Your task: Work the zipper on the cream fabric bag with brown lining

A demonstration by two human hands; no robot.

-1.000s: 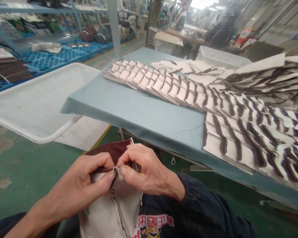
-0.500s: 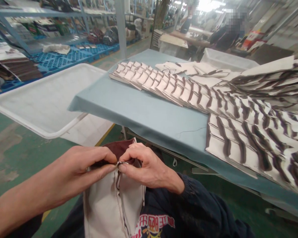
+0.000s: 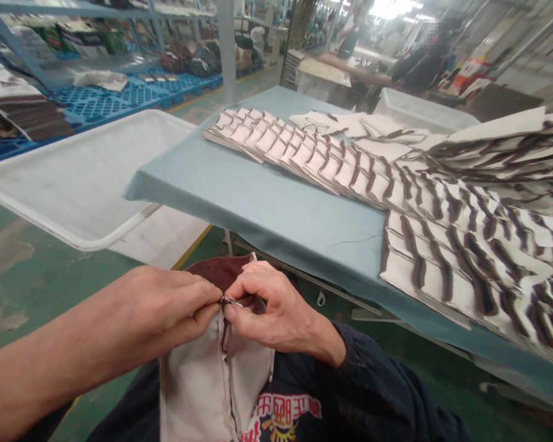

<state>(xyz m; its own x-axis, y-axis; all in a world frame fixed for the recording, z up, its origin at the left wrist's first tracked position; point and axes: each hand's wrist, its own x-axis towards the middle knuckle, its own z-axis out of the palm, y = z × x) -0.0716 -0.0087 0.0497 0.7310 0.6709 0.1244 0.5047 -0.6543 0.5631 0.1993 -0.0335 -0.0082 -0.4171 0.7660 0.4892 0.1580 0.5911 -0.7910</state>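
In the head view, the left hand [image 3: 170, 301] has its grip pinched on the top of the seam of a cream cloth piece [image 3: 191, 383] with a maroon inside. The right hand [image 3: 274, 310] pinches just beside it, its grip closed on the same piece's edge. The cloth piece is in front of the person's dark top, beside the table [image 3: 239, 187], which carries overlapping rows of cream-and-brown pieces [image 3: 299, 147]. A white bin [image 3: 78, 184] stands left of the table.
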